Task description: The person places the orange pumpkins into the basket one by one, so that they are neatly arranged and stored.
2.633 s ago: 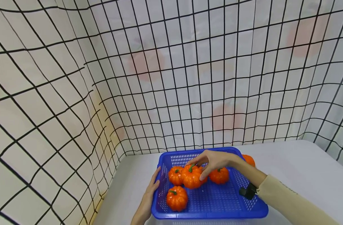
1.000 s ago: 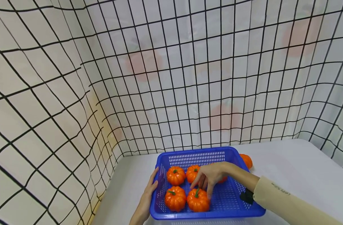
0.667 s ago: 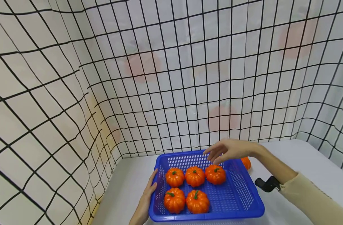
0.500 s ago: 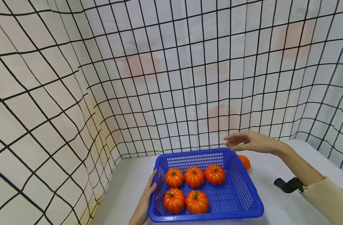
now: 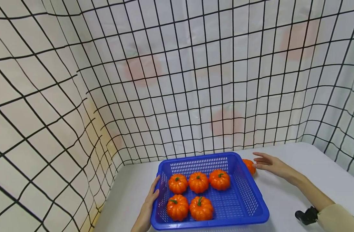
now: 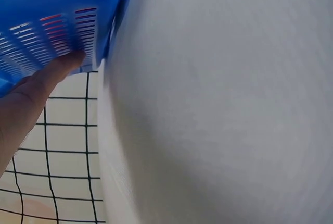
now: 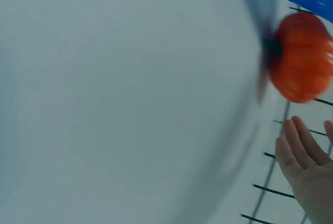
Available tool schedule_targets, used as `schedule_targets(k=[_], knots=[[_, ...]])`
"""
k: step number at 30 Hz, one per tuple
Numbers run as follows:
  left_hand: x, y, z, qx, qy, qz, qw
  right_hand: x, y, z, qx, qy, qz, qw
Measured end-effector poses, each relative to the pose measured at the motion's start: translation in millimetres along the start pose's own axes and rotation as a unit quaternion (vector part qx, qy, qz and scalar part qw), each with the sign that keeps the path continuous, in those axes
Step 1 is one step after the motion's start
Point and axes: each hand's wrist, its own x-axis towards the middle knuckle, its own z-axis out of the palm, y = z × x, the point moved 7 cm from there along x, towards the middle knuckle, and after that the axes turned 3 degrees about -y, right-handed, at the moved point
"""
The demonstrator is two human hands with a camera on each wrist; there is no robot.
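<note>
A blue perforated plastic basket (image 5: 232, 203) holds several small orange toy pumpkins with green stems: three in the back row, like the middle one (image 5: 198, 182), and two in front, like the right one (image 5: 201, 208). My left hand (image 5: 146, 206) rests against the basket's left side with fingers extended; a finger (image 6: 60, 70) touches the slotted wall in the left wrist view. Outside the basket's right wall another pumpkin (image 5: 249, 166) lies on the table, partly hidden by the rim. Beside it, my right hand (image 5: 277, 167) holds nothing, fingers spread and close to that pumpkin (image 7: 301, 62).
The table has a white covering (image 5: 284, 193). Black netting (image 5: 194, 96) hangs in front of pale walls at the back and both sides. A black wrist device (image 5: 307, 215) sits on my right wrist.
My right hand set a pumpkin down in the basket's front row, let go, rose over the back right corner and lowered to the pumpkin outside. My left hand stayed at the basket's side.
</note>
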Motion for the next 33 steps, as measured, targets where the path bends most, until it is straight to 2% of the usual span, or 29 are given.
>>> schedule_targets(k=[4, 13, 19, 25, 28, 33], knots=[[0.1, 0.2, 1.2, 0.0, 0.0, 0.001, 1.0, 1, 12, 16, 0.036, -0.003, 0.006, 0.999], [0.2, 0.8, 1.2, 0.002, 0.001, 0.003, 1.0, 6, 16, 28, 0.021, 0.018, 0.018, 0.999], [1.2, 1.8, 0.8, 0.001, 0.0, 0.008, 1.0, 7, 14, 25, 0.008, 0.023, 0.021, 0.999], [0.6, 1.6, 1.1, 0.006, 0.002, 0.007, 1.0, 2, 11, 18, -0.004, 0.028, 0.05, 0.998], [0.3, 1.4, 1.0, 0.005, 0.001, 0.009, 0.9999, -3, 11, 10, 0.001, 0.034, 0.059, 0.998], [0.1, 1.2, 0.5, 0.003, 0.0, 0.01, 0.9999, -14, 10, -5, 0.02, 0.045, 0.048, 0.998]])
